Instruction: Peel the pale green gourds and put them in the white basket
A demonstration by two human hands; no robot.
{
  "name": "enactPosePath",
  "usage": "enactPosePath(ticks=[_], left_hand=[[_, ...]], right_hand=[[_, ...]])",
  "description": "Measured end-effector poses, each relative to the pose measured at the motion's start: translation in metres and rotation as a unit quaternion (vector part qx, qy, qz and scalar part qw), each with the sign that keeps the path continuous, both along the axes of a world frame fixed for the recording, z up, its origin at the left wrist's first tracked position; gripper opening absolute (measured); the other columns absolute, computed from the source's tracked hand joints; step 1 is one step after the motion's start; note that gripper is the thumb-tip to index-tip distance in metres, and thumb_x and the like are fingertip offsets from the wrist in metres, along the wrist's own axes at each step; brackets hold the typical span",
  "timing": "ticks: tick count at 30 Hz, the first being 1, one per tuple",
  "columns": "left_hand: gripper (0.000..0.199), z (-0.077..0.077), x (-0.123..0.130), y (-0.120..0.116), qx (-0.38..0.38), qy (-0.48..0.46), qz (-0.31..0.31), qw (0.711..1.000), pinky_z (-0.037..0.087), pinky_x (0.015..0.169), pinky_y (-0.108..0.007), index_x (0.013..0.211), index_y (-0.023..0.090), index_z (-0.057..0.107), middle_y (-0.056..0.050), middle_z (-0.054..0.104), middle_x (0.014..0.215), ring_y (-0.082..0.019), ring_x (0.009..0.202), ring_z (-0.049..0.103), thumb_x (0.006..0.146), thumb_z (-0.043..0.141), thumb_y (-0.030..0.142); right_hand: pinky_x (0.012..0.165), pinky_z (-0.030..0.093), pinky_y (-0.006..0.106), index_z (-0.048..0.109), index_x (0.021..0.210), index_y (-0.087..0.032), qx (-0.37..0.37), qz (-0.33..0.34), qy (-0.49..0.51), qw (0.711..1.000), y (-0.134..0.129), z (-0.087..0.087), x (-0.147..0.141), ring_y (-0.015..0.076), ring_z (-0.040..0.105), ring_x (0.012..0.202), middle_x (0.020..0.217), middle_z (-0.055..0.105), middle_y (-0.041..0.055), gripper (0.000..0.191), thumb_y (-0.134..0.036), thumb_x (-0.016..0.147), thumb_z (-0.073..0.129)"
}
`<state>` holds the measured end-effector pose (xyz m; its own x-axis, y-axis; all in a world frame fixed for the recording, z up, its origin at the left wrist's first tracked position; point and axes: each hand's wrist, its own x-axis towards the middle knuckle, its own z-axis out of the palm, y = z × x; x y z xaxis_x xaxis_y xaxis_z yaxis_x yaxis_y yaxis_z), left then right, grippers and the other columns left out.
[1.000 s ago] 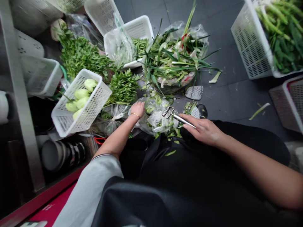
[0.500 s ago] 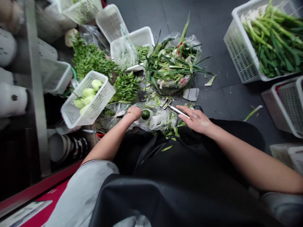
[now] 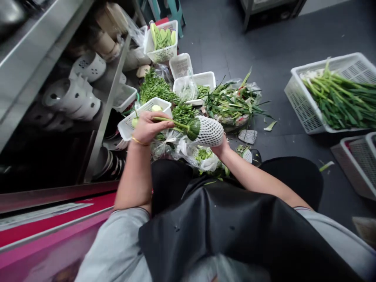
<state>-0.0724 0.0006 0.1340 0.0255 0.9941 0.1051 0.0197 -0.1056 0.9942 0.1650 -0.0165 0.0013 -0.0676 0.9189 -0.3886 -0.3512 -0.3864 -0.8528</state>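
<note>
A dark green round vegetable with a long stem is partly covered by a white foam net. My left hand is closed round the stem, fingers pinched together. At the netted end, my right hand supports the vegetable from below and behind; most of its fingers are hidden by the net. Below them lie clear plastic bags and green peelings. The peeler is not visible.
A white basket of pale green vegetables stands left, beside leafy greens. Trimmings are heaped ahead. Right is a basket of green onions; a metal shelf runs along the left.
My left hand has risen and now holds the netted vegetable by its stem. My right hand has left the peeler and moved under the net. The view has shifted, showing more floor ahead.
</note>
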Motion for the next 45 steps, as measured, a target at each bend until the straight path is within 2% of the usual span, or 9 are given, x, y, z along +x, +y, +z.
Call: enactPosePath(ticks=[6,12,18,23,27,32,36,40,45], left_hand=[[0.047,-0.090,0.074,-0.015,-0.062,-0.296,0.090,0.949,0.051,0.089,-0.036,0.097,0.017,0.063,-0.009,0.068,0.104,-0.024,0.108,0.061,0.080,0.053,0.060],[0.035,-0.141,0.041,-0.009,-0.168,-0.363,0.103,0.911,0.051,0.088,-0.039,0.085,0.015,0.062,-0.008,0.069,0.091,-0.025,0.099,0.064,0.073,0.058,0.048],[0.051,-0.124,-0.001,0.003,-0.075,-0.308,0.084,0.945,0.050,0.088,-0.039,0.102,0.018,0.062,-0.007,0.068,0.098,-0.025,0.101,0.063,0.073,0.055,0.059],[0.047,-0.125,0.031,0.009,-0.080,-0.343,0.156,0.923,0.049,0.088,-0.036,0.096,0.020,0.062,-0.006,0.068,0.103,-0.022,0.104,0.062,0.077,0.050,0.061],[0.030,-0.141,0.040,0.004,-0.141,-0.340,0.118,0.922,0.050,0.082,-0.031,0.083,0.017,0.064,-0.003,0.068,0.081,-0.018,0.085,0.065,0.068,0.065,0.043],[0.023,-0.141,0.037,0.009,-0.133,-0.225,0.111,0.959,0.050,0.072,-0.027,0.070,0.014,0.065,-0.001,0.065,0.066,-0.014,0.068,0.063,0.064,0.074,0.035],[0.026,-0.123,0.011,0.018,-0.019,-0.220,0.166,0.961,0.050,0.088,-0.034,0.072,0.014,0.065,-0.006,0.071,0.085,-0.020,0.089,0.066,0.070,0.073,0.039],[0.035,-0.112,-0.031,0.019,-0.019,-0.298,0.157,0.941,0.050,0.092,-0.041,0.075,0.019,0.063,-0.004,0.070,0.095,-0.022,0.103,0.064,0.080,0.059,0.053],[0.046,-0.131,-0.032,0.021,-0.085,-0.293,0.162,0.938,0.052,0.089,-0.041,0.079,0.018,0.063,-0.006,0.070,0.093,-0.023,0.102,0.064,0.082,0.050,0.062]], right_hand=[[0.079,0.052,0.035,0.054,0.107,-0.018,0.135,-0.065,-0.136,0.979,0.006,0.017,-0.017,0.0224,0.062,0.096,0.106,0.067,0.0085,0.036,-0.039,0.080,0.046],[0.063,0.054,0.032,0.048,0.118,-0.019,0.209,0.159,-0.307,0.915,-0.019,0.014,-0.006,0.0201,0.064,0.078,0.100,0.067,0.0083,0.042,-0.041,0.082,0.048],[0.058,0.049,0.032,0.050,0.123,-0.022,0.207,0.217,-0.358,0.884,-0.011,0.036,-0.003,0.0175,0.056,0.053,0.058,0.058,-0.0046,0.048,-0.049,0.084,0.050],[0.081,0.048,0.037,0.057,0.119,-0.023,0.264,0.169,-0.403,0.860,0.021,0.046,-0.032,0.0247,0.062,0.091,0.099,0.068,0.0053,0.060,-0.055,0.070,0.066],[0.069,0.048,0.034,0.060,0.085,-0.021,0.227,0.176,-0.414,0.864,0.019,0.028,-0.030,0.0210,0.060,0.071,0.073,0.065,0.0027,0.034,-0.053,0.074,0.060],[0.055,0.045,0.030,0.053,0.081,-0.024,0.152,0.168,-0.359,0.905,-0.005,0.006,-0.015,0.0166,0.054,0.050,0.053,0.055,-0.0044,0.024,-0.048,0.077,0.056],[0.057,0.045,0.030,0.055,0.077,-0.024,0.140,0.178,-0.416,0.881,-0.018,-0.022,0.006,0.0177,0.057,0.056,0.055,0.058,-0.0032,0.019,-0.042,0.074,0.059],[0.061,0.047,0.032,0.060,0.085,-0.021,0.099,0.209,-0.439,0.868,-0.022,-0.055,0.022,0.0185,0.059,0.058,0.056,0.061,-0.0018,0.021,-0.039,0.076,0.055],[0.084,0.045,0.037,0.059,0.112,-0.018,0.127,0.231,-0.432,0.862,0.000,-0.052,0.021,0.0234,0.064,0.087,0.067,0.069,0.0015,0.040,-0.040,0.079,0.056]])
